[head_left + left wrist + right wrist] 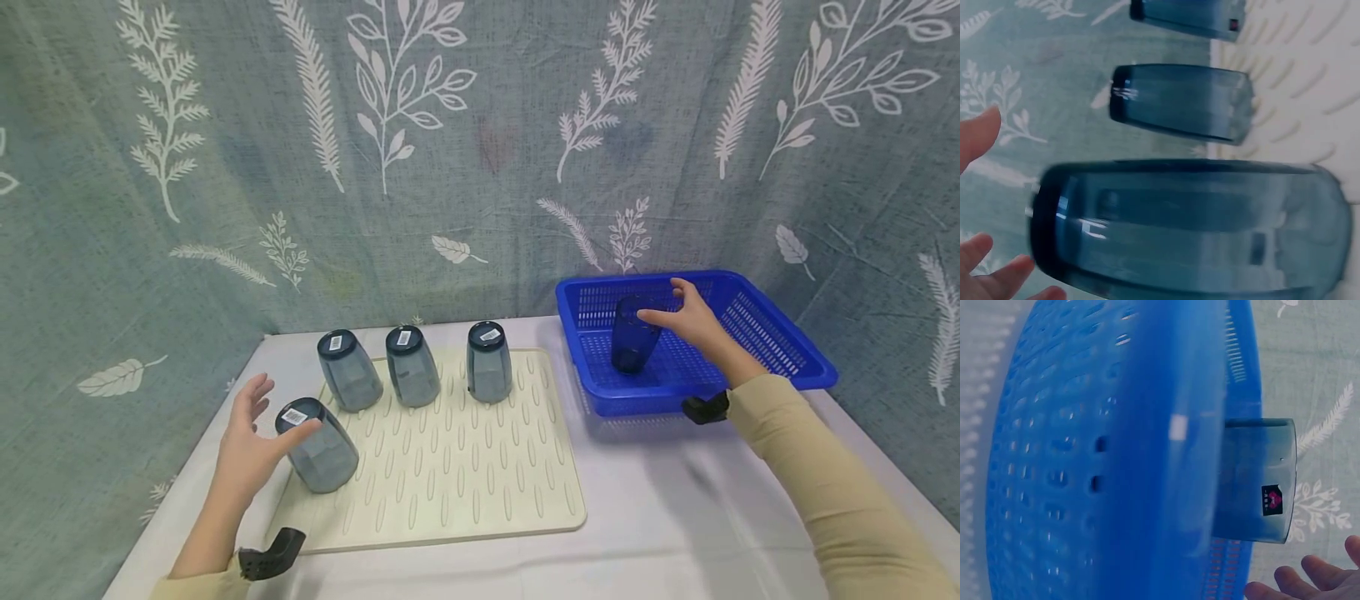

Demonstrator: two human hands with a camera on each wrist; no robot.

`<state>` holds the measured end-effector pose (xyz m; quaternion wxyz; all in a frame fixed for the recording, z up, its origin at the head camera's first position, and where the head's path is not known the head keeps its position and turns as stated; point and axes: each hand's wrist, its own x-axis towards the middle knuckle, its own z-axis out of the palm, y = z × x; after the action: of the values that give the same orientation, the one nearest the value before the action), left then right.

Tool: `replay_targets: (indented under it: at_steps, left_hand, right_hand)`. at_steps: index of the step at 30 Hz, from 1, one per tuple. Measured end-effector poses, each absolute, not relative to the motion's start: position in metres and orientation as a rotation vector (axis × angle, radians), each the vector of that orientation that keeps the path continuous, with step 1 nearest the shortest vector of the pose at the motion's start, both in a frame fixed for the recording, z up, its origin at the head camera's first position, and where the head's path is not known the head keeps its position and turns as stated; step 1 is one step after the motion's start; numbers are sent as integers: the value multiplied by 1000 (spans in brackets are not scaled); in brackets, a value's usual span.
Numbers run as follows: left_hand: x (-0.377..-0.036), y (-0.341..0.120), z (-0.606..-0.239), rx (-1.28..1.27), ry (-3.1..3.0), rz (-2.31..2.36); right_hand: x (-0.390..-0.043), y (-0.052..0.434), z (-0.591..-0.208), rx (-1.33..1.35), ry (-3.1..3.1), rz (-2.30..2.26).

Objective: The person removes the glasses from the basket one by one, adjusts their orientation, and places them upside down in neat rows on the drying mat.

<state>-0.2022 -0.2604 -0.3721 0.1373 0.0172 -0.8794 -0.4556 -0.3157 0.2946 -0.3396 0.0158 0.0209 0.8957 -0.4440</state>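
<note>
In the head view, my left hand (251,446) has its thumb and fingers spread around the upturned base of a blue-grey drinking glass (326,454). The left wrist view shows the fingers (1010,275) right by that base; whether they touch it I cannot tell. This glass stands upside down on a cream drying mat (465,492). On the right, a blue plastic basket (592,398) holds another drinking glass (632,337), rim up. My right hand (693,321) is beside that glass's rim, fingers and thumb apart. A dark label shows on its side in the right wrist view.
Three more upside-down glasses, a left one (351,375), a middle one (414,371) and a right one (491,367), line the mat's back edge. A white cloth (637,517) covers the table. Behind hangs a grey-green leaf-print curtain (495,150).
</note>
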Motion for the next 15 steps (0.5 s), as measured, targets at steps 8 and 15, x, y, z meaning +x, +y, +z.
replay_targets:
  at_steps: [8, 15]
  left_hand:
    - [-195, -248, -357, 108, -2356, -1337]
    - [-190, -239, -352, 41, -2209, -1315]
  right_hand:
    - [-325, 288, -340, 120, 2728, -1433]
    - [-329, 283, -344, 211, 2702, -1497]
